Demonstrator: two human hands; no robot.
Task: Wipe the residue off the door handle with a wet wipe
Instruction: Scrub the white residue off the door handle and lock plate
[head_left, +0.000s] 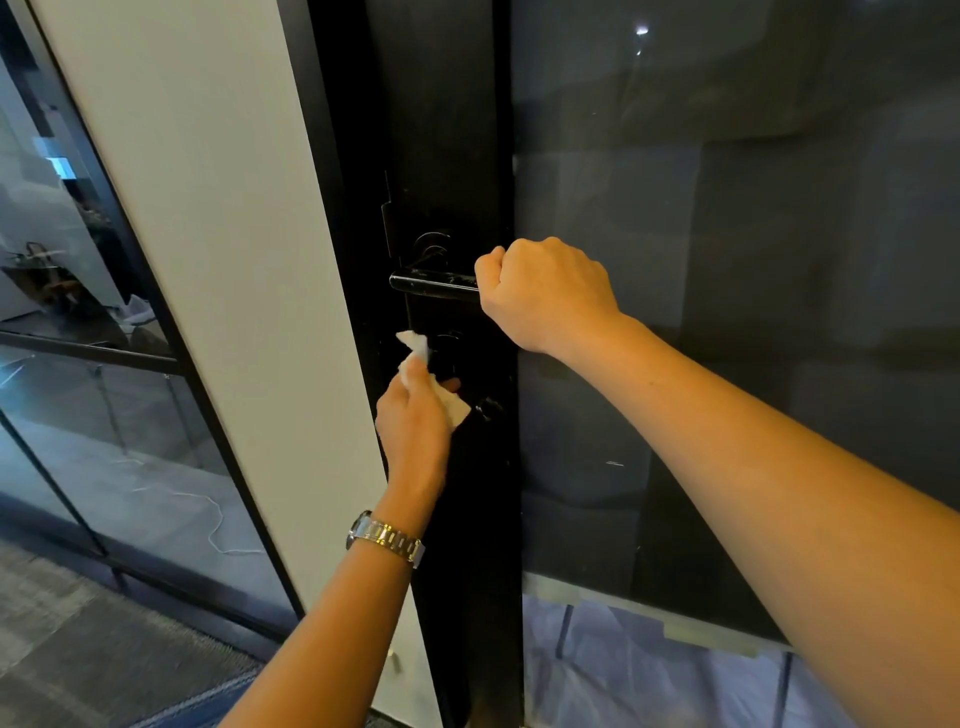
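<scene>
A black lever door handle juts left from the black door frame, with faint pale smears on its top. My right hand is closed around the handle's right end, near the glass. My left hand, with a metal watch on its wrist, holds a crumpled white wet wipe just below the handle. The wipe sits beside the lock plate and does not touch the lever.
A dark glass door panel fills the right side. A white wall strip stands left of the frame, then a glass partition showing an office beyond. Grey carpet lies at bottom left.
</scene>
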